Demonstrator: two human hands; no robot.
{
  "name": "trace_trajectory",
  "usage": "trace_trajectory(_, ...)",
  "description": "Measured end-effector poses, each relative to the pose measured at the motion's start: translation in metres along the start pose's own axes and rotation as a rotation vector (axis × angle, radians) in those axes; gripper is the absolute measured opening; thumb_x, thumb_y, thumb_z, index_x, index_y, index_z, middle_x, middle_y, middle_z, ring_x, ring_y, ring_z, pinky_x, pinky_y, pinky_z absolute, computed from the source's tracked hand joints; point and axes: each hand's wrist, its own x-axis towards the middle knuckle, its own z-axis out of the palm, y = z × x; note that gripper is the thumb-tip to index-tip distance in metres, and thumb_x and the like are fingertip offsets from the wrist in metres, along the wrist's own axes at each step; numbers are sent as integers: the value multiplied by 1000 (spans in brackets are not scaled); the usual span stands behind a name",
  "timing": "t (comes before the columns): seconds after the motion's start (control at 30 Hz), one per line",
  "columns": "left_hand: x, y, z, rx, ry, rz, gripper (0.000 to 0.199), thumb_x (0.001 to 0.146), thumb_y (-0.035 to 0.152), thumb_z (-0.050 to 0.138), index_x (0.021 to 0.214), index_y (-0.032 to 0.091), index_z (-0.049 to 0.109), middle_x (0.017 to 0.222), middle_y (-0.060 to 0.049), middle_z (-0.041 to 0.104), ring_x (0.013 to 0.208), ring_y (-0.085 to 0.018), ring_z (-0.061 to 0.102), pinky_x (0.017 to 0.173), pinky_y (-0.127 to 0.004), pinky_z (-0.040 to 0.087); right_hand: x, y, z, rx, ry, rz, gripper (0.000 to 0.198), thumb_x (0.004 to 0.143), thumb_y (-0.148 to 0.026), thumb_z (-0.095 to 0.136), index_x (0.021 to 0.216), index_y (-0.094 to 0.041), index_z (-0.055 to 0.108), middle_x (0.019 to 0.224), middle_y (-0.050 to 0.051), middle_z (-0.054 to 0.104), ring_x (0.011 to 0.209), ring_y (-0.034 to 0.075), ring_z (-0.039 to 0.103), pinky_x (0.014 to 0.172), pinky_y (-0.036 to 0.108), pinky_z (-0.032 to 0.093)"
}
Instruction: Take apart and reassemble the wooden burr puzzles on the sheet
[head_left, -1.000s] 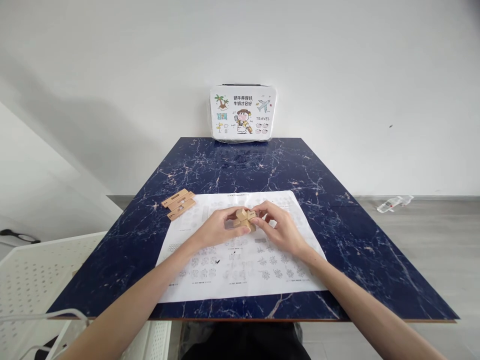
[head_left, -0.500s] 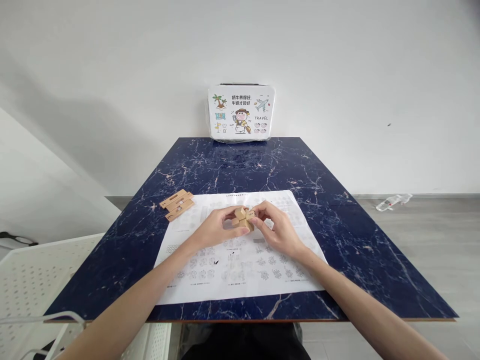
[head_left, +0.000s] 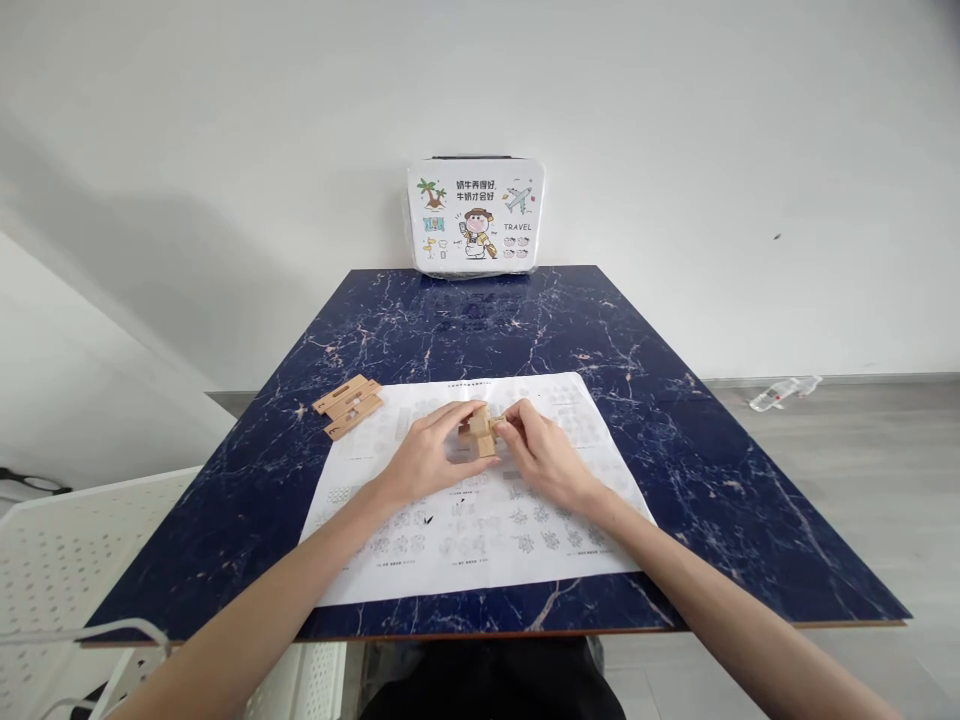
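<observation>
Over a printed instruction sheet (head_left: 480,560), my two hands grip a small wooden interlocking puzzle (head_left: 486,440) made of crossed pale wooden pieces. My left hand (head_left: 424,455) holds it from the left, thumb at the near end and fingers at the far side. Pinched on the puzzle's right side are the thumb and fingertips of my right hand (head_left: 547,450). The joints between the pieces are partly covered by my fingers. Left of the sheet's far corner lie several flat notched wooden pieces (head_left: 349,405), side by side and marked with dark numbers.
A white case with cartoon prints (head_left: 474,215) stands against the wall at the far edge of the blue marble-patterned table (head_left: 645,400). A white perforated rack (head_left: 67,560) with a cable stands at the left. On the floor at right lies a clear plastic bottle (head_left: 784,393).
The puzzle has been turned between my hands, so a long upright piece now faces me. My right fingers have closed in on its right side. The view has shifted slightly.
</observation>
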Motion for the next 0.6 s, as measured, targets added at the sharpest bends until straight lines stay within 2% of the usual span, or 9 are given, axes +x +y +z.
trace_trajectory(0.13, 2, 5, 0, 33, 23, 46, 56, 91, 44, 80, 139, 23, 60, 137, -12, 70, 126, -29, 68, 110, -47, 55, 2, 1, -1, 71, -5, 79, 23, 106, -43, 43, 90, -26, 43, 78, 3, 65, 65, 22, 57, 62, 34, 39)
trace_trajectory(0.23, 5, 9, -1, -44, -4, -81, 57, 89, 43, 82, 139, 26, 60, 137, -9, 70, 123, -28, 70, 107, -46, 57, 2, 1, -5, 140, 1, 82, 25, 105, -46, 47, 90, -26, 47, 77, 2, 66, 66, 21, 58, 62, 34, 41)
trace_trajectory(0.3, 7, 9, -2, -97, -59, -178, 69, 84, 47, 85, 144, 29, 56, 141, -9, 68, 125, -30, 69, 106, -47, 57, 2, 0, -7, 189, -5, 61, 25, 105, -48, 48, 93, -26, 49, 82, 3, 67, 69, 21, 60, 64, 35, 43)
trace_trajectory(0.37, 8, 7, -4, -114, -90, -208, 73, 82, 49, 86, 145, 28, 56, 145, -10, 66, 129, -32, 66, 109, -49, 55, 1, -1, -8, 221, -22, 38, 25, 105, -49, 49, 95, -26, 50, 85, 4, 68, 72, 21, 61, 67, 35, 44)
trace_trajectory(0.47, 8, 5, -6, -120, -89, -183, 66, 80, 47, 86, 138, 25, 61, 142, -11, 67, 129, -33, 65, 112, -50, 52, 0, -3, -9, 223, -40, -16, 22, 106, -48, 49, 98, -27, 50, 85, 4, 69, 73, 21, 61, 69, 36, 45)
trace_trajectory(0.6, 9, 8, -10, -195, -92, -199, 63, 78, 44, 87, 133, 22, 66, 137, -11, 70, 125, -32, 67, 107, -47, 55, -3, -4, -10, 164, -27, -112, 17, 107, -43, 49, 102, -27, 51, 88, 5, 69, 75, 22, 60, 72, 38, 47)
